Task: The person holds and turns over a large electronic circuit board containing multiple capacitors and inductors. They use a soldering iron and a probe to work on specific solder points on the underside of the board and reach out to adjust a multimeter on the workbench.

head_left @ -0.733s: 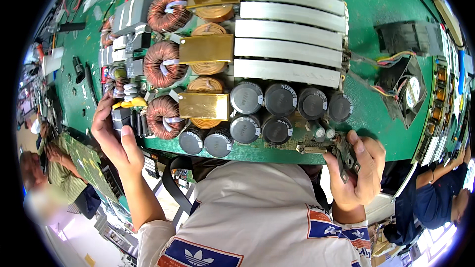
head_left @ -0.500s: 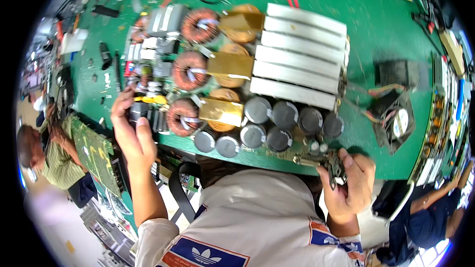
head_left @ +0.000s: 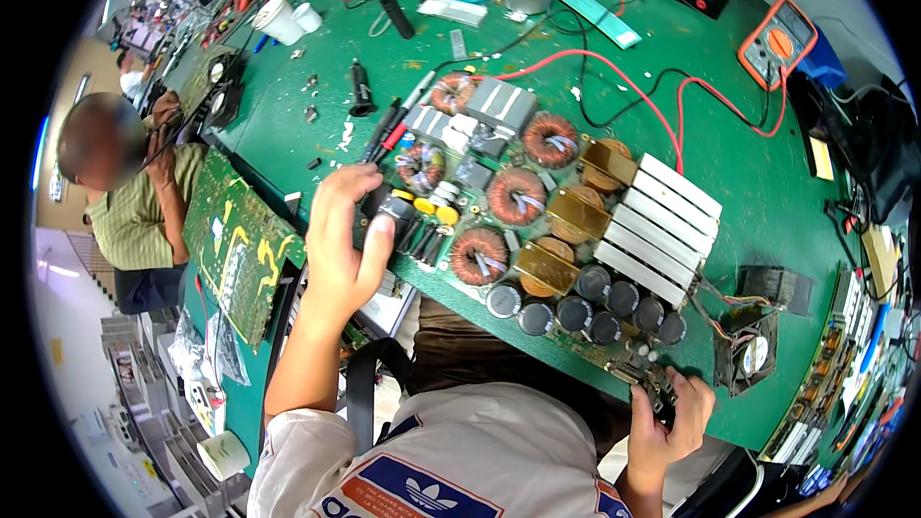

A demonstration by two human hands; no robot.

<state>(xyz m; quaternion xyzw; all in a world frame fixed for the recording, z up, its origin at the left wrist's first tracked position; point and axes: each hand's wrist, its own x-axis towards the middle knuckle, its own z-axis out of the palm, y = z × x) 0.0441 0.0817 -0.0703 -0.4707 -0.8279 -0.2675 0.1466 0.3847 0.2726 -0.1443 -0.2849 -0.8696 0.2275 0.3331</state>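
A large power circuit board [head_left: 600,357] lies on the green table close to my body. It carries copper-wound ring coils [head_left: 516,197], gold-coloured transformers [head_left: 578,215], black round capacitors [head_left: 574,314] and a silver finned heat sink [head_left: 658,228]. My left hand [head_left: 343,235] is closed round the board's left end, thumb and fingers about a black block [head_left: 391,208] there. At the near right corner, my right hand [head_left: 679,417] pinches the board by its dark metal connector parts [head_left: 654,388]. The undersides of both grips are hidden.
A cooling fan [head_left: 753,355] sits right of the board. Test probes [head_left: 395,134] lie at its far left; red and black leads cross behind it toward an orange multimeter [head_left: 779,41]. A green board [head_left: 240,245] stands at left near a seated person [head_left: 144,192].
The view has swung, so the table and board appear tilted clockwise and lower right, with more of the far table showing. Both hands keep their places on the board.
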